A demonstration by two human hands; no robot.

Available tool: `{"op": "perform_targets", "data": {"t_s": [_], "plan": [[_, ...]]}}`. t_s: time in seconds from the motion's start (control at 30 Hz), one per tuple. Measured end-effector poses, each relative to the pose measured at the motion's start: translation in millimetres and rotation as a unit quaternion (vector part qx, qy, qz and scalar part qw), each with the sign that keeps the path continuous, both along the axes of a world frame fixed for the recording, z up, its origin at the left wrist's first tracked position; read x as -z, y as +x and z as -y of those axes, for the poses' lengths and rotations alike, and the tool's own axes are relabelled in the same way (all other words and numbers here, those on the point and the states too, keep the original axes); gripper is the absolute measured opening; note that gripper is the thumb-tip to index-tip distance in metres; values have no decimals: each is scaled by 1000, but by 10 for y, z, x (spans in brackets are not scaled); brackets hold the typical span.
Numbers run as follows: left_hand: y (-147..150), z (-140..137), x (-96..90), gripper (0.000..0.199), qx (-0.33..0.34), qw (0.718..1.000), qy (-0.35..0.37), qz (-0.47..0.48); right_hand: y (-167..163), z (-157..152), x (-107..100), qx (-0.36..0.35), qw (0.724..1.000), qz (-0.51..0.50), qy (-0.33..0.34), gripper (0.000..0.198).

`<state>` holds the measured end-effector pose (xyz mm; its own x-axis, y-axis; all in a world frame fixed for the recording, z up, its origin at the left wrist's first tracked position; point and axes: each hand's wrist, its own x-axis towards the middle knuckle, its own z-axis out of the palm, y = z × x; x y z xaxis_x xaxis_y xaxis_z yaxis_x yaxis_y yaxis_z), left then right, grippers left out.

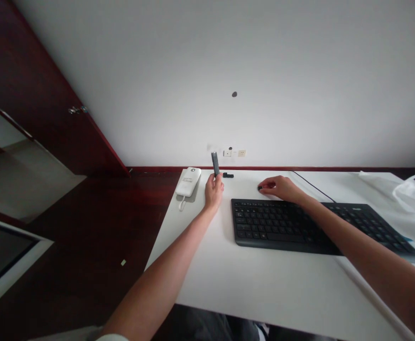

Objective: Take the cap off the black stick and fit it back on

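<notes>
My left hand [214,192] is closed around the lower end of a slim, dark grey stick-shaped object [215,164], which stands nearly upright above the table. Its exact kind does not show clearly. Just right of that hand, a small black piece [228,175] lies on the white table [207,265]. My right hand [281,188], past the back edge of a black keyboard [271,225], pinches a tiny black piece [260,188] at or close to the tabletop. Too little of that piece shows to name it. My right forearm crosses over the keyboard.
Left of my left hand lies a white handset-like device [188,182] with a strap loop. A black cable [313,185] runs behind the keyboard. White plastic sheeting [409,194] covers the right side. Wall sockets [234,153] sit beyond the table; a dark red door [51,85] stands left.
</notes>
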<state>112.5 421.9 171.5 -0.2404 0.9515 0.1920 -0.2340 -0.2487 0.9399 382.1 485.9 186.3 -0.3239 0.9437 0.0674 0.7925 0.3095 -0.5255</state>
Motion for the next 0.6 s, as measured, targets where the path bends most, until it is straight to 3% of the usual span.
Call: {"op": "perform_targets", "data": {"t_s": [0.27, 0.4, 0.6], "plan": [[-27, -34, 27, 45, -5, 1000, 0, -4, -578, -630, -11, -40, 998, -34, -28, 24], [-43, -40, 29, 46, -6, 1000, -7, 5, -735, -723, 75, -46, 998, -43, -18, 28], [-26, -47, 38, 50, -2, 1000, -7, 1, -697, -701, 135, -57, 997, -59, -7, 36]]}}
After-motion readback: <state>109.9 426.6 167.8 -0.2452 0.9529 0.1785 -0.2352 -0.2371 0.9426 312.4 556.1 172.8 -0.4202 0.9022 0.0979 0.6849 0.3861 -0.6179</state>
